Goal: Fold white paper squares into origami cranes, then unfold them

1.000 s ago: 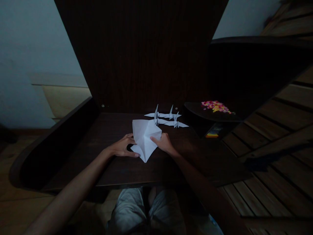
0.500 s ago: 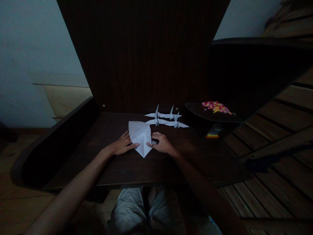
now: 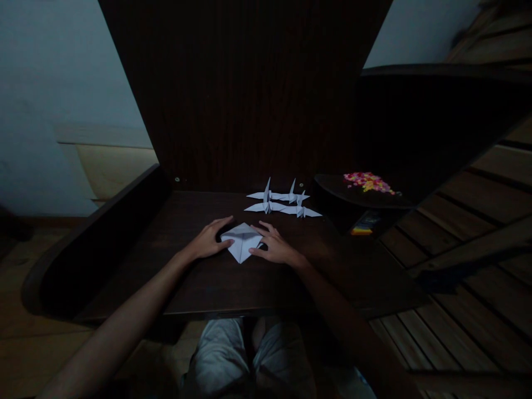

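Observation:
A white folded paper, diamond-shaped with a centre crease, lies on the dark desktop between my hands. My left hand is at its left side, thumb tip on the paper and fingers stretched out past the upper left edge. My right hand holds the right corner, thumb on the lower right edge and fingertips along the upper right edge; a small flap shows beside the thumb. Behind the paper stand several folded white paper cranes, lined up in two rows with their wings touching or overlapping.
Small pink, red and yellow pieces lie heaped on a rounded corner shelf at the right. Under it sits a colourful item, too dark to name. A raised side panel bounds the dark desktop on the left.
The paper's tall upper flap has come down, leaving a smaller diamond. My left hand's fingers have come out from behind the paper to its upper left.

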### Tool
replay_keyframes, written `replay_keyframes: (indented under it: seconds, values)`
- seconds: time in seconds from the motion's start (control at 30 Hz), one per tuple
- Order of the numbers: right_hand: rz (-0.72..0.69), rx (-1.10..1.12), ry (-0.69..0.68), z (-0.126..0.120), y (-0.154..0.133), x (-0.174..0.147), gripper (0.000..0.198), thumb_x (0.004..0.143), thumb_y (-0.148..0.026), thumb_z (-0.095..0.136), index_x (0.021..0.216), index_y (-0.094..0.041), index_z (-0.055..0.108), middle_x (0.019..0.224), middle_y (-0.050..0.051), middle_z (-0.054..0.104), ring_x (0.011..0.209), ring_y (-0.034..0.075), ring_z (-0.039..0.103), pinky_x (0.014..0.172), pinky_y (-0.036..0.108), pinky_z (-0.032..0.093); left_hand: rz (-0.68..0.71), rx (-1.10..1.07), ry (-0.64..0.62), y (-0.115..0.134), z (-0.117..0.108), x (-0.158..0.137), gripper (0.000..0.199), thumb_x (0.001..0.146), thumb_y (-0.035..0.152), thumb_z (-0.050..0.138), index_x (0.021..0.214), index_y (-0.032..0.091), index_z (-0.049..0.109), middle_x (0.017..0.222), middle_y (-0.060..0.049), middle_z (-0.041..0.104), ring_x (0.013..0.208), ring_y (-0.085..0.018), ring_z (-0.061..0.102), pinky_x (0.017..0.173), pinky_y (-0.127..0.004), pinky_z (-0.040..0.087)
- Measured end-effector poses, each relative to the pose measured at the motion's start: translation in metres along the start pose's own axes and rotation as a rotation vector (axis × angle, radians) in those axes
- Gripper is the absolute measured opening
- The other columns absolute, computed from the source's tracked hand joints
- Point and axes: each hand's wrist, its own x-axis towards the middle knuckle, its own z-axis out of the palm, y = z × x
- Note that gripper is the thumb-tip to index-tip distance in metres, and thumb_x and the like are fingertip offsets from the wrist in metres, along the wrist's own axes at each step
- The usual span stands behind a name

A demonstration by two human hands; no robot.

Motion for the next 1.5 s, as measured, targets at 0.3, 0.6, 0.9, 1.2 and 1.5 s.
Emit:
replay_keyframes:
  seconds: [0.3,0.6,0.9,1.2,1.5]
  values:
    - [-0.019,0.056,0.086,0.003,0.006,0.002,0.088,0.074,-0.05,0.069,0.147,-0.024,0.026,0.153,0.011,0.027,0.14,0.029,0.023,0.111,0.049,0.027,0.236,0.061,-0.142,-0.008,0.004,0.001,0.056,0.078,0.023,0.055,0.134,0.024,0.05,0.145,-0.005,0.042,0.139,-0.026,0.029,0.112,-0.051,0.026]
    - [-0.109,0.016,-0.077,-0.005,0.001,-0.004,0.07,0.082,-0.059,0.056,0.141,-0.025,0.04,0.149,0.008,0.036,0.143,0.029,0.017,0.113,0.052,0.018,0.239,0.128,-0.328,-0.015,0.0,-0.002,0.062,0.084,0.046,0.057,0.14,0.027,0.038,0.151,-0.004,0.029,0.144,-0.028,0.009,0.114,-0.056,0.01]
    - [-0.087,0.012,-0.074,-0.004,0.002,-0.004,0.076,0.078,-0.06,0.06,0.141,-0.022,0.04,0.149,0.008,0.036,0.142,0.031,0.019,0.113,0.052,0.019,0.199,0.096,-0.353,-0.01,-0.007,-0.001,0.063,0.085,0.046,0.056,0.142,0.025,0.036,0.151,-0.006,0.029,0.144,-0.026,0.011,0.115,-0.053,0.01]
    - [-0.078,0.034,0.024,0.0,0.007,0.0,0.036,0.088,-0.039,0.056,0.12,-0.024,0.063,0.14,0.006,0.05,0.137,0.028,0.031,0.11,0.052,0.026,0.13,0.113,-0.249,-0.013,0.002,0.0,0.055,0.088,0.054,0.047,0.134,0.024,0.049,0.147,-0.007,0.037,0.142,-0.027,0.02,0.114,-0.052,0.017]
    - [-0.114,0.09,0.059,0.0,0.005,0.0,0.042,0.076,-0.021,0.069,0.118,-0.025,0.064,0.131,0.006,0.059,0.132,0.027,0.037,0.106,0.051,0.031,0.242,0.114,-0.059,-0.016,0.001,0.002,0.031,0.089,0.023,0.046,0.107,0.025,0.07,0.131,-0.005,0.058,0.126,-0.024,0.045,0.103,-0.047,0.039]
